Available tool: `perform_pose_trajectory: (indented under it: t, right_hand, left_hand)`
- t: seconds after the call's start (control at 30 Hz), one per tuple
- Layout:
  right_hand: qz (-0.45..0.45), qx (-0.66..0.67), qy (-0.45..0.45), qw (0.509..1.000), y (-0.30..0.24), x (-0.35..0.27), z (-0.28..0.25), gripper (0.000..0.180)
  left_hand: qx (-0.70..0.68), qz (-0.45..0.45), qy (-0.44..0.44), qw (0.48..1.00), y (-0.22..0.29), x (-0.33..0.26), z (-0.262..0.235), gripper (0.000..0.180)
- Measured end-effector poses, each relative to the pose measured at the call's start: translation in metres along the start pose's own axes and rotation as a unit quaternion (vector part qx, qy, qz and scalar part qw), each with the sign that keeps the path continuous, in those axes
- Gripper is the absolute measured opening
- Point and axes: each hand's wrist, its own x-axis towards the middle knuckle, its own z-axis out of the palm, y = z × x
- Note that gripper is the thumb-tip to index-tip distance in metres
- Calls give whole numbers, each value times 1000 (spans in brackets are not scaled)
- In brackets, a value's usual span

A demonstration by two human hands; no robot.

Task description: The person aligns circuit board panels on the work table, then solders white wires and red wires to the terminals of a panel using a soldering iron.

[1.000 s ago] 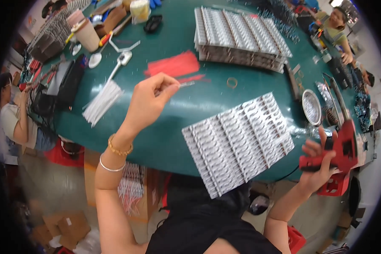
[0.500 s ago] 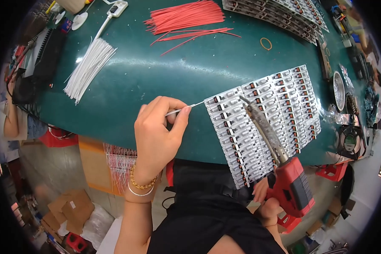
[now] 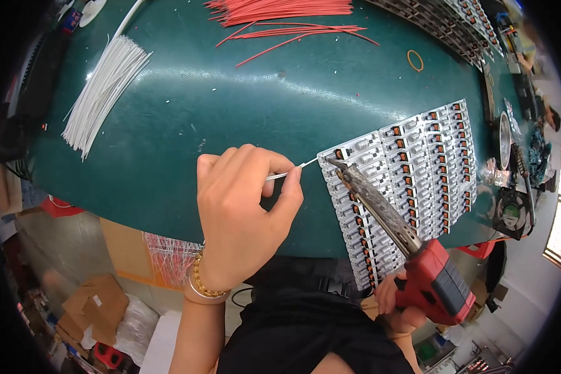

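My left hand (image 3: 246, 209) is closed in a pinch on thin white wire (image 3: 309, 163). The wire's end reaches the far left corner of a panel of small circuit boards (image 3: 397, 187), where rows of black-and-orange parts show. In my right hand (image 3: 395, 302) is a soldering iron (image 3: 437, 280) with a red and black gun-shaped handle. Its dark tip lies over that same corner, close to the wire end; whether they touch I cannot tell. The iron's handle hides part of my right fingers.
A bundle of white wires (image 3: 108, 93) lies on the green table (image 3: 249, 118) at left. Red wires (image 3: 280, 12) lie at the far side, and an orange rubber band (image 3: 415, 60) to their right. Stacked board panels (image 3: 442, 31) stand far right, near a small fan (image 3: 512, 212).
The iron's tip has moved left along the panel to its corner, near the wire end. My left hand still pinches the wire. The whole view has shifted slightly.
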Motion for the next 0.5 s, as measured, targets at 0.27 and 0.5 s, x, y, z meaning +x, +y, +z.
perform_pose_trajectory:
  t: [0.27, 0.5]
  right_hand:
    - [-21, 70, 52, 996, -8, -2, 12, 88]
    - [0, 53, 45, 998, -9, 2, 10, 85]
  left_hand:
    - [-12, 5, -7, 1000, -3, 0, 3, 15]
    - [3, 22, 2, 1000, -5, 0, 2, 17]
